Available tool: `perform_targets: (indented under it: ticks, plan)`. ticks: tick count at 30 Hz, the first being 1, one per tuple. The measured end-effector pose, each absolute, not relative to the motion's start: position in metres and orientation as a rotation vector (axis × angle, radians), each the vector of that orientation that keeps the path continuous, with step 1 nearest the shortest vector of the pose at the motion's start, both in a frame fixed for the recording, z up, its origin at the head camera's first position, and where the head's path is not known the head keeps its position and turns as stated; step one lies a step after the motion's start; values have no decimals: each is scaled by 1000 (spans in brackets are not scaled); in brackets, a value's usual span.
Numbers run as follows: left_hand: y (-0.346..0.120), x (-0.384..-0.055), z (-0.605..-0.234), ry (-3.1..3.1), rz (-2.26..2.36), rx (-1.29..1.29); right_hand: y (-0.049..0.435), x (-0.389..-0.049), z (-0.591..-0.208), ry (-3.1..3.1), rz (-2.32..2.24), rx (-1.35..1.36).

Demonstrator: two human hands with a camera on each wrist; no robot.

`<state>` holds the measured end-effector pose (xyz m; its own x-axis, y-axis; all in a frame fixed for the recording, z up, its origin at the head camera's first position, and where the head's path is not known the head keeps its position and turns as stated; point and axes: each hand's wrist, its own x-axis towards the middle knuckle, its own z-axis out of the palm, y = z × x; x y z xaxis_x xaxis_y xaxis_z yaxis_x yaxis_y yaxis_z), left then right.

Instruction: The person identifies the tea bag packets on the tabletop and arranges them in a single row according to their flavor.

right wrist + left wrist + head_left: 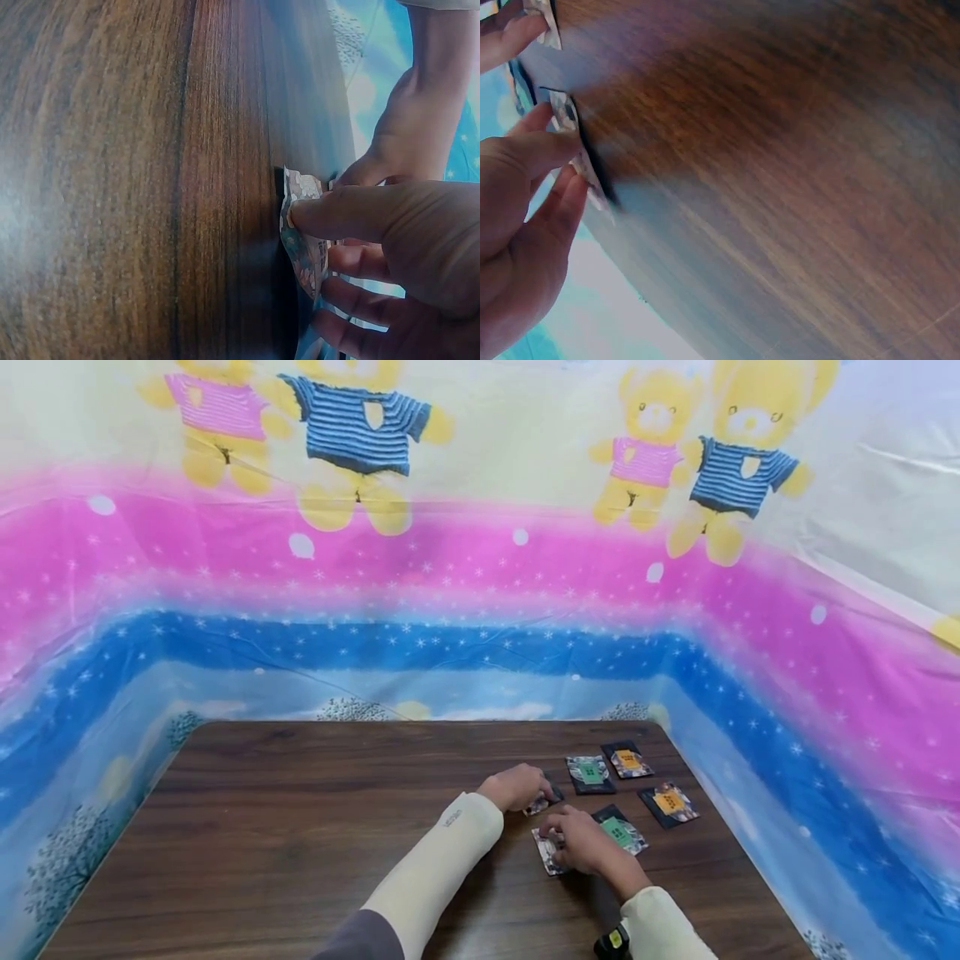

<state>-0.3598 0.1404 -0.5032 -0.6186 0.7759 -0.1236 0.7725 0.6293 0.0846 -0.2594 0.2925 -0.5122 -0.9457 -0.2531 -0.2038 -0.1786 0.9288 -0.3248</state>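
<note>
Small flat patterned packets lie at the right of the table. My left hand [517, 787] pinches one packet [576, 142] between thumb and fingers, close to the tabletop; the hand covers much of it. Nearer to me, my right hand [585, 842] holds a second packet [304, 232], its thumb on the printed face. That packet looks slightly bent in the right wrist view. Just beside the right hand lies a green-labelled packet [621, 831], partly covered by it. Beyond the hands sits another green-labelled packet [591, 774].
Two orange-labelled packets, one at the back [628, 760] and one by the right edge [669, 803], lie on the dark wooden table [262, 827]. A printed curtain [450, 647] with bears surrounds the table's far and side edges.
</note>
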Motion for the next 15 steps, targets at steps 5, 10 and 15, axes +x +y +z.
perform_targets:
  ticks: [5,10,15]
  plan:
    - [130,-357,-500,2703,67,1213,290,-260,-511,2823,-462,-296]
    - [117,-355,-499,2711,126,1116,289,-259,-511,2848,-457,-284]
    - [101,-353,-499,2745,162,1068,289,-258,-512,2863,-456,-257]
